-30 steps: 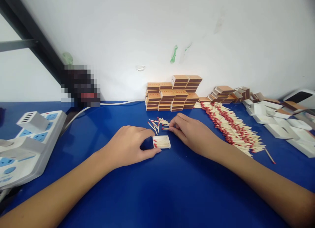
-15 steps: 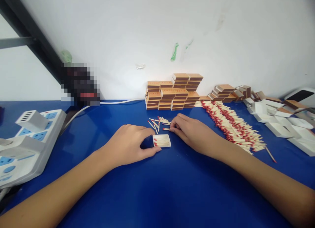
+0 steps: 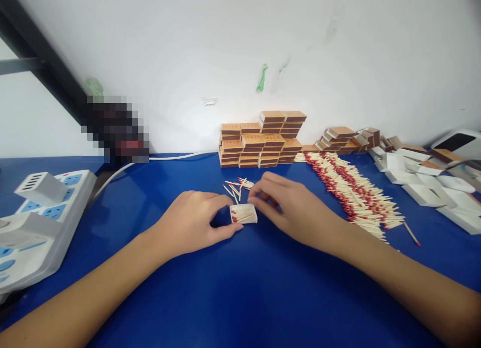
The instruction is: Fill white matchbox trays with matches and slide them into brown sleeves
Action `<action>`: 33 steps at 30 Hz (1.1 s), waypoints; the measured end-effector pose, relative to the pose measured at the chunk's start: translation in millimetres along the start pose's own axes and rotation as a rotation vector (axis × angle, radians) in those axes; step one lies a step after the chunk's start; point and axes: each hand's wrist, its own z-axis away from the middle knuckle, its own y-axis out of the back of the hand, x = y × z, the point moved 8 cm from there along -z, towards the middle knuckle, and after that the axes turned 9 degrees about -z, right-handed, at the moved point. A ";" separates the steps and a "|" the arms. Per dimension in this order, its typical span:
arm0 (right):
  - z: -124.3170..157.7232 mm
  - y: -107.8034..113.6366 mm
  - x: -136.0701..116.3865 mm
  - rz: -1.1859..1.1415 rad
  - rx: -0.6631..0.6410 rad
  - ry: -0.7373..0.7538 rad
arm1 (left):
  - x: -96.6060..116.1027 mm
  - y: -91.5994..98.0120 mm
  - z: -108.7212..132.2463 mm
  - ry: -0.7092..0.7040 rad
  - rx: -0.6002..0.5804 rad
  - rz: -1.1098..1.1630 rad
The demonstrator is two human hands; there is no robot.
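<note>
A small white matchbox tray [image 3: 244, 208] lies on the blue table with several red-headed matches [image 3: 245, 217] in it. My left hand [image 3: 197, 219] grips its left end, index finger at the far side and thumb at the near side. At the tray's far right corner is my right hand [image 3: 287, 204], thumb and fingertips pinched together. Whether a match is between those fingertips cannot be made out. Just beyond the tray, several loose matches [image 3: 235, 189] lie scattered, partly behind the right fingertips.
Filled-looking matchboxes [image 3: 261, 142] are stacked against the wall. A long pile of matches [image 3: 349, 188] spreads to the right, near empty sleeves [image 3: 338, 137] and white trays [image 3: 428, 190]. At left sits a power strip [image 3: 80, 188] with plugs; a white cable [image 3: 180, 156] runs along the wall.
My right hand has moved left and slightly nearer, from the loose matches to the tray's corner. The match seen in its fingers earlier no longer shows there. My left hand keeps its grip.
</note>
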 end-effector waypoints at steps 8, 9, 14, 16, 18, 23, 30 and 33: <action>-5.3 3.0 49.2 0.014 0.051 -0.136 | 2.0 -1.3 0.5 -0.005 -0.026 0.007; -5.2 1.4 49.5 0.014 0.041 -0.135 | 2.0 -1.3 0.7 -0.005 -0.026 0.005; -4.4 -3.1 46.6 0.090 -0.005 -0.164 | 2.5 -1.5 1.1 -0.007 -0.026 0.005; -4.3 -5.3 44.3 0.103 -0.021 -0.163 | 3.0 -1.9 0.7 -0.004 -0.034 0.012; -4.4 -6.8 40.6 0.093 -0.014 -0.148 | 3.8 -1.9 0.3 -0.001 -0.041 0.016; -4.0 -5.4 26.5 -0.035 0.017 -0.082 | 6.3 -2.6 -0.3 -0.019 -0.064 0.037; 1.2 -2.9 -0.9 -0.028 -0.107 -0.006 | 0.8 -0.9 -0.9 0.002 -0.026 0.019; 3.3 -7.8 -8.3 0.020 -0.127 0.017 | 1.4 -2.5 0.2 0.003 -0.041 0.022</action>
